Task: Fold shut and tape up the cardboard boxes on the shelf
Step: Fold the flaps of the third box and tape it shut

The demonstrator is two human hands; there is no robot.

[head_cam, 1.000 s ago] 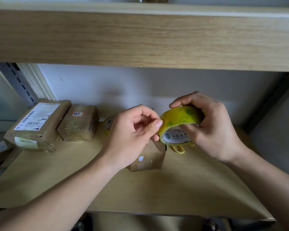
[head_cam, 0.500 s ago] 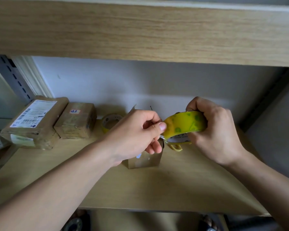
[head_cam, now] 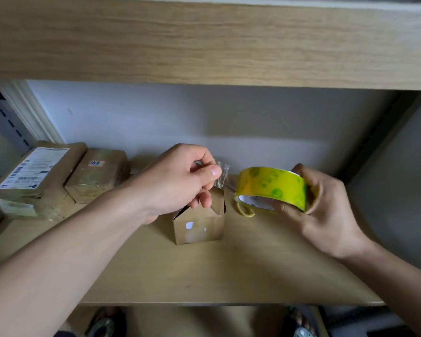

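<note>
A small brown cardboard box (head_cam: 197, 227) stands mid-shelf, its top flaps partly raised. Just above it my left hand (head_cam: 180, 178) pinches the free end of clear tape (head_cam: 221, 175) between thumb and fingers. To the right my right hand (head_cam: 326, 205) grips a yellow-green roll of tape (head_cam: 271, 187), held on its side a little above the shelf. The stretch of tape between the pinched end and the roll is hard to make out.
Two closed brown parcels lie at the back left: one with a white label (head_cam: 34, 176), one smaller (head_cam: 97, 176). A yellow loop (head_cam: 246, 211) lies behind the box. The upper shelf board (head_cam: 209, 42) hangs low overhead. The wooden shelf (head_cam: 229, 271) ends at its front edge near me.
My hands have drawn apart: the right hand carried the roll to the right, while the left hand kept the tape end over the box. The box's flaps now show.
</note>
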